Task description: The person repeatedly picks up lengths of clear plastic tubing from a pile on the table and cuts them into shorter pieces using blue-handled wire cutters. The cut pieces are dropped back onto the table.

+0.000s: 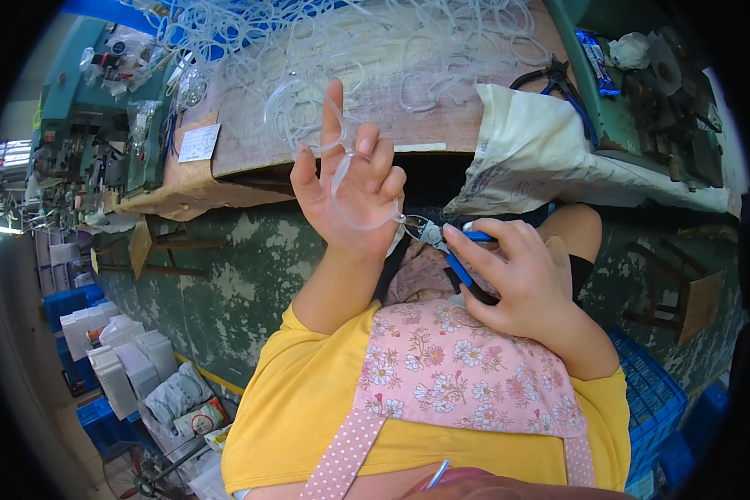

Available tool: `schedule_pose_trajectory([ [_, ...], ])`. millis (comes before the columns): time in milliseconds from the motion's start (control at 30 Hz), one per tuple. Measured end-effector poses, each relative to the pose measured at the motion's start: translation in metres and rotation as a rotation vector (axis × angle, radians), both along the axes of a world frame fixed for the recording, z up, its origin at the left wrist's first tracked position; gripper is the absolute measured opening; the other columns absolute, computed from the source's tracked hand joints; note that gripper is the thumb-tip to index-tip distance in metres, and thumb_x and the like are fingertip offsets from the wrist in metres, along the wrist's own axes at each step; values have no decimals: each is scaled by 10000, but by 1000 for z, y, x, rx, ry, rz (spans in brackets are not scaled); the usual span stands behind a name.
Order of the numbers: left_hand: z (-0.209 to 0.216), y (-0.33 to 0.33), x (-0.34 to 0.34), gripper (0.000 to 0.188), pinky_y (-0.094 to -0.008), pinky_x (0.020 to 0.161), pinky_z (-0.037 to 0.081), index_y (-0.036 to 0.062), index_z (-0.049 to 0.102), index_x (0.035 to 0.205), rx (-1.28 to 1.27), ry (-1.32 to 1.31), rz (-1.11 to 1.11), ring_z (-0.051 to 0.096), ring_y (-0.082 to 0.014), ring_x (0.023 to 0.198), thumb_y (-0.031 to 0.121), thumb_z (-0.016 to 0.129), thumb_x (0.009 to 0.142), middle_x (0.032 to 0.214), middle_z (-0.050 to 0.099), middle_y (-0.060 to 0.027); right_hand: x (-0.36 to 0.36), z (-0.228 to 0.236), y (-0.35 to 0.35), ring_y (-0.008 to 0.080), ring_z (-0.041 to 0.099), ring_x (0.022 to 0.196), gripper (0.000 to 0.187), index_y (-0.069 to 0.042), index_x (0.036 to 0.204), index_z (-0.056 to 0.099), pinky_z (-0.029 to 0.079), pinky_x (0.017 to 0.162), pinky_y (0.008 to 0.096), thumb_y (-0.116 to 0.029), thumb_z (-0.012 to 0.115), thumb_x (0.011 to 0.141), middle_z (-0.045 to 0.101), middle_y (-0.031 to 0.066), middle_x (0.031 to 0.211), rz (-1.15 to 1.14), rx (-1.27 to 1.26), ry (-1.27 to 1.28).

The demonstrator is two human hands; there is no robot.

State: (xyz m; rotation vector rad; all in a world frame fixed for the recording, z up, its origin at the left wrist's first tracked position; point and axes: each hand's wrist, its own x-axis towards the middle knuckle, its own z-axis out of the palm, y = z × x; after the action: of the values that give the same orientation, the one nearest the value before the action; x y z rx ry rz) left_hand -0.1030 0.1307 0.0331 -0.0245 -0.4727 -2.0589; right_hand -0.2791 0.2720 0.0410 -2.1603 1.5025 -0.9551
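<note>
My left hand (354, 204) is raised in the middle, palm showing. Its index finger points up while the other fingers curl in, pinching a translucent plastic ring (336, 192). More thin clear loops (272, 125) hang behind that index finger. In my right hand (521, 275) is a pair of blue-handled cutting pliers (457, 271). The plier tips meet the ring's lower right side, close to the heel of my left hand. Whether the jaws are closed on the plastic cannot be made out.
Beyond my hands, a wooden worktable (242, 92) carries a tangle of similar clear rings (325, 29). A second pair of pliers (556, 79) lies at the right, by a white cloth sack (517, 133) draped over the edge. Green machines (71, 108) flank the left. Beside me stands a blue crate (642, 383).
</note>
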Motion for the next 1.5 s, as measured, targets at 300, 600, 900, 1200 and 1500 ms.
schedule_pose_trajectory([
  [300,1,5,1,735,-250,529,262,194,284,1531,-5,2,51,300,-132,634,506,538,916,891,434,-53,2,-1,0,297,537,868,712,-175,1323,587,453,766,408,-114,747,632,529,112,1089,13,-30,27],
  [600,6,1,0,728,-255,532,268,166,277,1531,51,40,-101,306,-136,658,491,522,927,893,430,-60,-1,-9,-4,275,524,823,704,-219,1309,603,460,717,376,-56,741,638,526,84,1027,-16,-118,146],
  [900,1,-14,-9,708,-266,530,261,142,276,1531,215,107,-408,301,-150,663,467,498,942,893,427,-65,-18,-17,-9,284,568,891,712,-170,1297,609,493,761,374,-21,747,614,541,110,1065,-27,-43,-161],
  [1200,-9,-14,-8,665,-279,543,326,124,311,1510,151,-25,-309,371,-154,656,435,489,950,887,466,-66,-8,-24,-9,322,532,1017,750,-182,1336,563,432,853,424,-86,747,615,521,129,1157,27,-96,-20],
  [1500,-23,-64,111,447,-276,664,476,12,469,1376,-398,-1371,845,533,-134,725,109,512,941,915,552,-70,-16,-35,2,384,544,1117,775,-14,1404,438,438,974,404,29,645,659,537,208,1248,-50,85,-264],
])
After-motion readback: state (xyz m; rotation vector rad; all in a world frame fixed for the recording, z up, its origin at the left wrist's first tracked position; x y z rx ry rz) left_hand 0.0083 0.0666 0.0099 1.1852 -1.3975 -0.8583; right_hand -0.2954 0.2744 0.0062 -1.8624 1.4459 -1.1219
